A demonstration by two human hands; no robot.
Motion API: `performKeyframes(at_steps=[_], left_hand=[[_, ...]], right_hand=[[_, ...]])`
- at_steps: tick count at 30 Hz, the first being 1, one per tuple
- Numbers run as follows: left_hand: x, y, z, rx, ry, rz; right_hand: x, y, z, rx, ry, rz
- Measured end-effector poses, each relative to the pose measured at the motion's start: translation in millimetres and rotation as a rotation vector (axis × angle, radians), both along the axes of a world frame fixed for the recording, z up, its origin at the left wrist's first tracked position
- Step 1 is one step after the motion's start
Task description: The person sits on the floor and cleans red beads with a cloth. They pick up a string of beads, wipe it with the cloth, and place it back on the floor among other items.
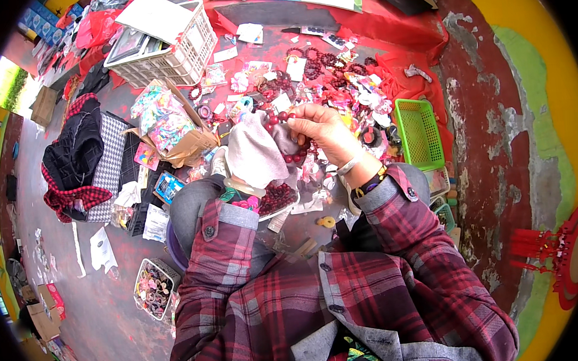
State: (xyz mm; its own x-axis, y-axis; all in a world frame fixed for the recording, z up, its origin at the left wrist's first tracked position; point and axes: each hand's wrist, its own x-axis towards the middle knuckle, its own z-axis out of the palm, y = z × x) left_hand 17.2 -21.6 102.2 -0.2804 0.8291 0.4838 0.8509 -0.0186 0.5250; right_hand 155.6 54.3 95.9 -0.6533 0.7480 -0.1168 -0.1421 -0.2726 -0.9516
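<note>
My right hand (326,132) pinches a dark red bead bracelet (273,119) between thumb and fingers, its beads hanging in a loop. Opposite it, a pale pinkish-grey cloth (255,153) is held up by my left hand, pressed against the bracelet. The cloth covers the left fingers; a light bangle (246,187) circles that wrist. Below the hands, between my knees, a white container holds many dark red beads (277,199). More dark red bead bracelets (314,65) lie in a heap beyond my hands.
A green plastic basket (419,134) stands to the right. On the left are an open cardboard box (189,144) of bright packets, a white crate (175,63), dark clothing (76,155) and a small white basket (171,314) of trinkets. A peeling wall (487,133) bounds the right side.
</note>
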Motion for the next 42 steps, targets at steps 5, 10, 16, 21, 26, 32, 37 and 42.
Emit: performKeyframes(at_steps=[5, 10, 16, 21, 26, 32, 37, 42], left_hand=[[-16, 6, -40, -0.24, -0.256, -0.462], [-21, 11, -64, -0.292, -0.501, -0.56], [-14, 11, -41, -0.139, -0.799, -0.348], [-13, 5, -15, -0.084, -0.525, -0.245], [-6, -2, 38, -0.107, 0.149, -0.131], [-33, 2, -58, -0.112, 0.263, -0.022], [-66, -4, -66, 0.317, -1.138, -0.347], [-92, -11, -17, 0.652, -1.474, -0.652]], right_hand=[[-3, -3, 5, 0.057, -0.053, 0.021], [-3, -5, 4, 0.079, -0.087, 0.069], [-2, -2, 3, 0.028, 0.079, 0.08], [4, 0, 14, -0.133, 0.262, 0.03], [17, 12, 10, -0.212, 0.371, -0.04], [16, 17, 8, -0.198, 0.309, -0.163], [13, 22, -1, -0.144, 0.209, -0.115], [7, 24, -19, 0.295, -0.21, -0.174]])
